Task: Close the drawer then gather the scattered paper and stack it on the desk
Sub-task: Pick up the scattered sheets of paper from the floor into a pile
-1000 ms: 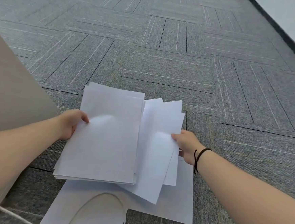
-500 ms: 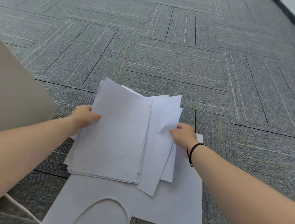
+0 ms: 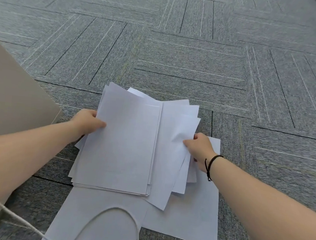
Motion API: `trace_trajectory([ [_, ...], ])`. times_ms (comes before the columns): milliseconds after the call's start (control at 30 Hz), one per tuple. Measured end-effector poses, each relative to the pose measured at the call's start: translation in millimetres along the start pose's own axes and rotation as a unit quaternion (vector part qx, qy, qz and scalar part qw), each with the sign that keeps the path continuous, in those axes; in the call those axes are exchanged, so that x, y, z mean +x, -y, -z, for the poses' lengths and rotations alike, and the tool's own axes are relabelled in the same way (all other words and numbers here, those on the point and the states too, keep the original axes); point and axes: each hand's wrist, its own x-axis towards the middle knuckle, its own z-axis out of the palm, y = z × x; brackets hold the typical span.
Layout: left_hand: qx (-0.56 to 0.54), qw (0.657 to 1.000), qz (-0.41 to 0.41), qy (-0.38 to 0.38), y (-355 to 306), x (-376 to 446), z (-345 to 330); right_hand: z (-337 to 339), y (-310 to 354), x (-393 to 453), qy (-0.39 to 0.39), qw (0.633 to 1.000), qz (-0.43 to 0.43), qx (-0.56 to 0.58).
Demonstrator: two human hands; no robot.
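Both hands grip the paper stack (image 3: 121, 145) — left hand (image 3: 88, 121) pinching its left edge, right hand (image 3: 200, 148) pinching loose sheets — 2 more sheets (image 3: 192, 223) lie on the carpet (image 3: 177, 55).

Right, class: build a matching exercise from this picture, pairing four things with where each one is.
Things:
1. left hand
2. right hand
3. wrist band
4. loose sheet

Places:
A. flat on the carpet
B. gripping the paper bundle's left edge
C. around the right wrist
D. gripping the bundle's right edge

Pairs: 1-B, 2-D, 3-C, 4-A
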Motion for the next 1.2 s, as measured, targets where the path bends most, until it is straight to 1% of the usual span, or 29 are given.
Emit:
trace_trajectory([
  [100,-0.010,1.000,-0.001,0.002,-4.1,-3.8,-0.5,-4.2,-11.2,-5.5,0.021,0.999,-0.019,0.038],
  [167,-0.051,0.998,0.016,0.016,-2.6,-6.4,-1.5,-5.3,-14.9,-7.6,0.015,0.997,-0.046,0.066],
  [233,-0.071,0.997,0.027,0.031,1.4,-7.6,-4.5,-4.3,-18.3,-10.6,0.004,0.989,-0.093,0.115],
  [300,-0.074,0.996,0.031,0.033,6.6,-7.7,-8.1,-6.1,-20.5,-12.0,-0.005,0.985,-0.088,0.147],
  [367,-0.085,0.995,0.039,0.024,10.6,-10.5,-11.3,-6.7,-23.2,-12.8,0.002,0.990,-0.086,0.114],
  [400,-0.097,0.994,0.042,0.032,11.6,-12.7,-13.4,-6.0,-20.5,-15.4,0.027,0.988,-0.096,0.119],
  [467,-0.165,0.982,0.049,0.079,11.7,-18.6,-18.7,-5.5,-27.6,-7.9,0.044,0.986,-0.106,0.118],
  [500,-0.203,0.972,0.055,0.102,10.6,-21.3,-21.6,-4.0,-28.1,-8.2,0.038,0.989,-0.093,0.104],
  [567,-0.239,0.963,0.062,0.110,8.1,-25.2,-25.3,2.6,-20.8,-25.5,0.072,0.987,-0.094,0.109],
  [633,-0.233,0.965,0.063,0.105,10.0,-25.3,-26.2,8.3,-18.8,-36.1,0.103,0.987,-0.078,0.093],
  [733,-0.195,0.965,0.071,0.157,11.5,-29.9,-26.2,21.5,-22.0,-40.8,0.117,0.989,-0.068,0.057],
  [800,-0.177,0.964,0.079,0.180,9.5,-36.9,-29.1,26.0,-22.4,-43.3,0.122,0.989,-0.067,0.058],
  [967,-0.194,0.953,0.091,0.212,7.1,-51.1,-41.3,28.8,-21.0,-45.2,0.131,0.986,-0.085,0.056],
  [1100,-0.230,0.944,0.106,0.211,7.2,-47.8,-42.2,34.0,-24.6,-42.6,0.110,0.986,-0.108,0.066],
  [1200,-0.247,0.937,0.119,0.216,4.5,-51.6,-56.9,31.1,-28.6,-39.9,0.091,0.985,-0.112,0.089],
])
